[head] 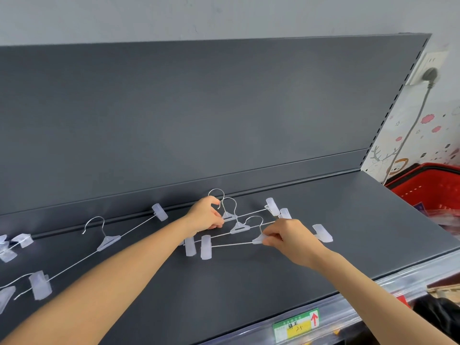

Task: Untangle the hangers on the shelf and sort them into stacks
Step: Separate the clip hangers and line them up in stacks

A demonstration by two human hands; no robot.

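From the head camera, your right grip [286,236] pinched the clear hub of the front hanger [258,239]. Your left grip [206,215] was curled round the rear hanger [227,216] at the base of its hook. Both hangers lay overlapped mid-shelf [348,232], long axes running left to right and hooks toward the back panel. A loose hanger [108,241] lay slanted, well off to the left. It was nearer your left grip, so I judge that arm would fetch it.

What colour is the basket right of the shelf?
Plain red: the red plastic basket, best in head view.
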